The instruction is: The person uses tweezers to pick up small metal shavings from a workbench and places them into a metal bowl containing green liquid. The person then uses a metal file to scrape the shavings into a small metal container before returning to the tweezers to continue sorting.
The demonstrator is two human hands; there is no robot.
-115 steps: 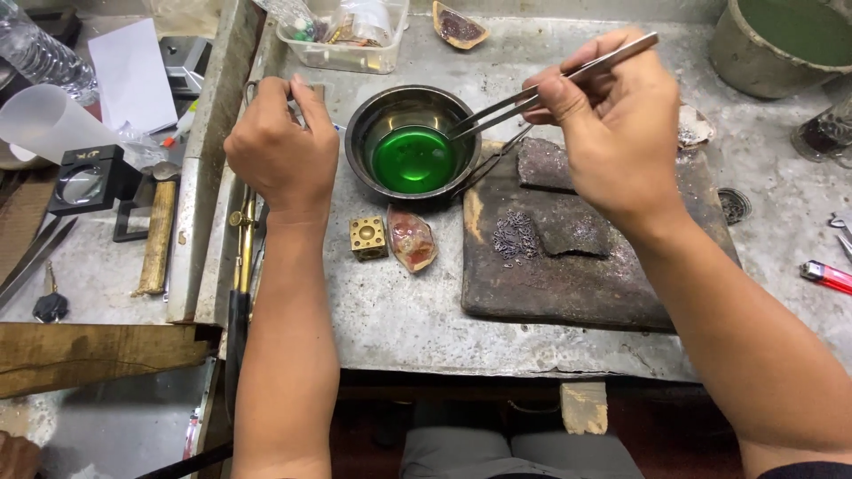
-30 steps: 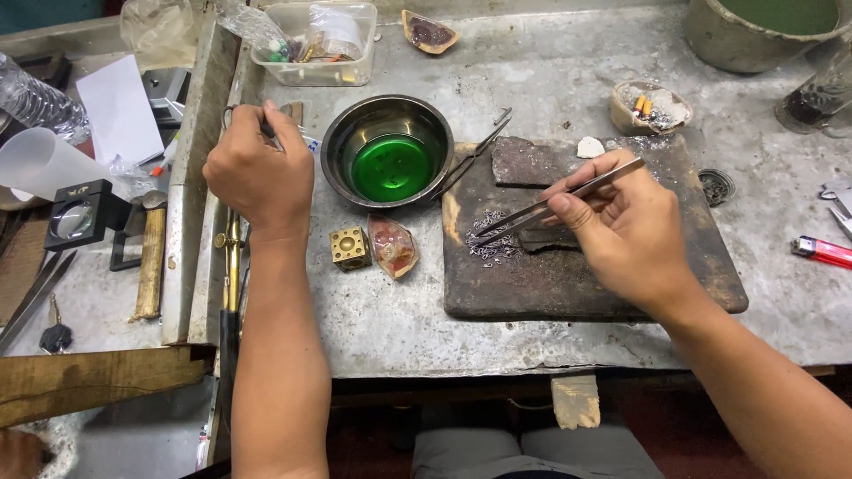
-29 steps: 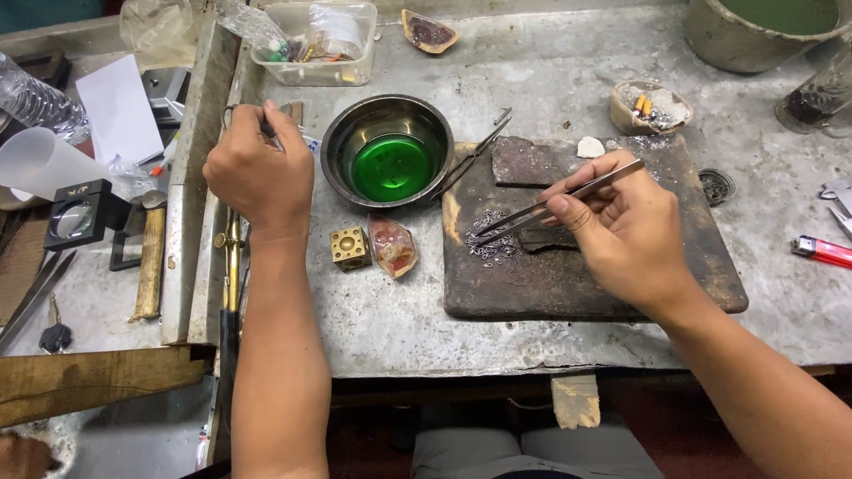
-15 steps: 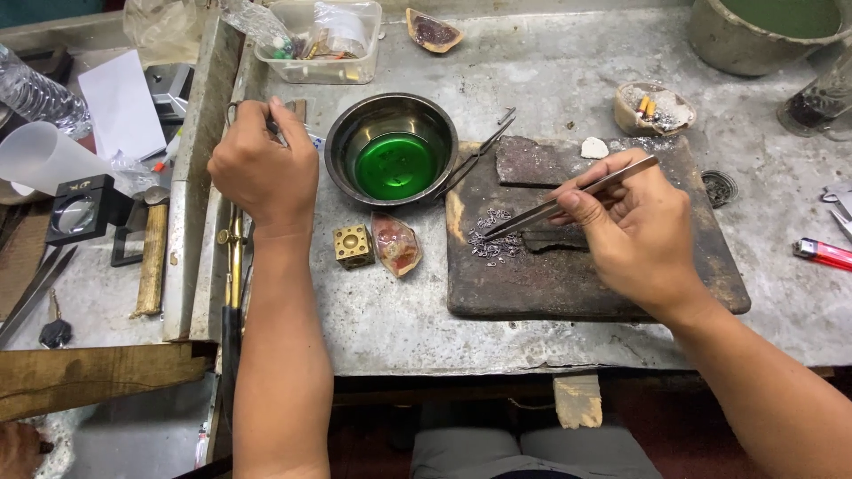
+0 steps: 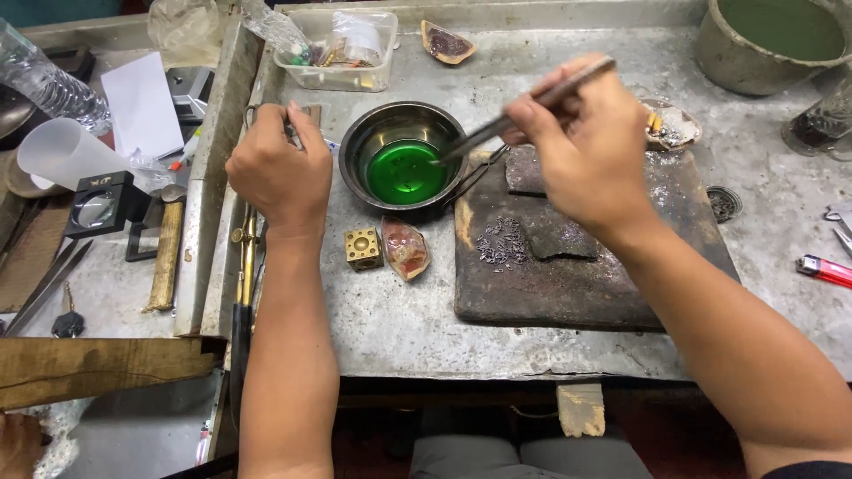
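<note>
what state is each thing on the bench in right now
right hand: grips tweezers
tweezers: tips over the bowl
steel bowl: upright, holds green liquid
left hand: closed on a thin tool
dark slab: flat, small metal bits on it
brass cube: standing beside the bowl

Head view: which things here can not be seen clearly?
- Tweezers: motion-blurred; whether the tips hold a piece is too small to tell.
- Thin tool in the left hand: mostly covered by the fingers.
- Green-filled tub: cut off by the top edge.
- Right hand covers part of the dark slab.
</note>
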